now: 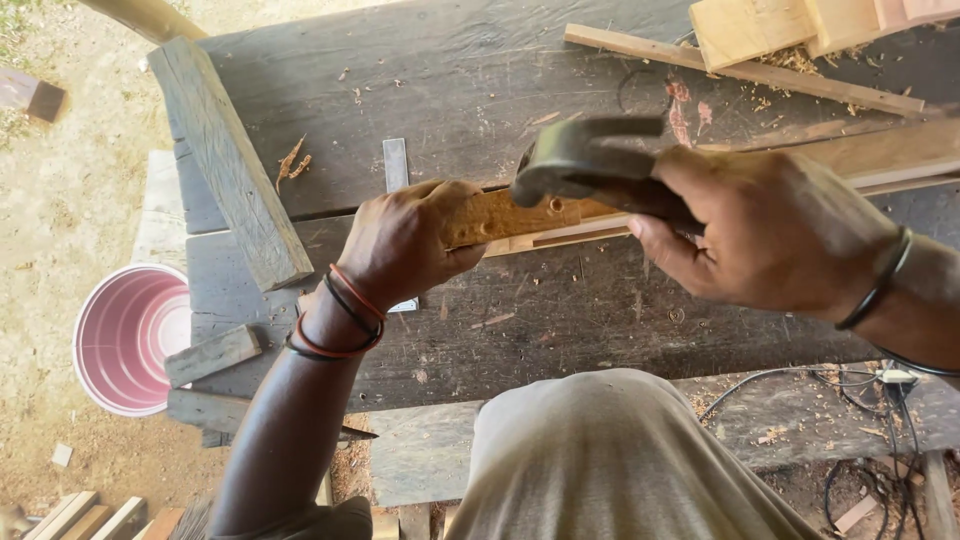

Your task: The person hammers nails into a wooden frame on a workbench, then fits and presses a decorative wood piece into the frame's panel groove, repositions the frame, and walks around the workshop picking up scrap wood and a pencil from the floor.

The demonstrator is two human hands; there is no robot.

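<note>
Left hand: I see my left hand (405, 240) wrapped over the near end of a wood strip (520, 215), fingers curled tight around it and pinning it to the counter (560, 320).
Right hand: my right hand (770, 230) grips the handle of a hammer (585, 160), fingers closed around it; the dark head hangs just above the strip, close to my left fingers.
Wood strip: a light, yellowish piece lying flat across the dark planks, running from my left hand away to the right, with a small hole near the hammer head.
Metal strip: a flat grey metal strip (396, 165) lies on the counter just behind my left hand, its lower end showing below my wrist.
Grey plank: a weathered plank (230, 160) rests slantwise along the counter's left edge.
Far corner: pale wood blocks (800, 25) and a thin batten (740, 70) sit among shavings, well apart from my hands.
Ground: a pink bucket (130, 340) stands left of the counter; black cables (860, 390) trail at the lower right.
Wrists: dark and red bands on the left, a dark band on the right.
</note>
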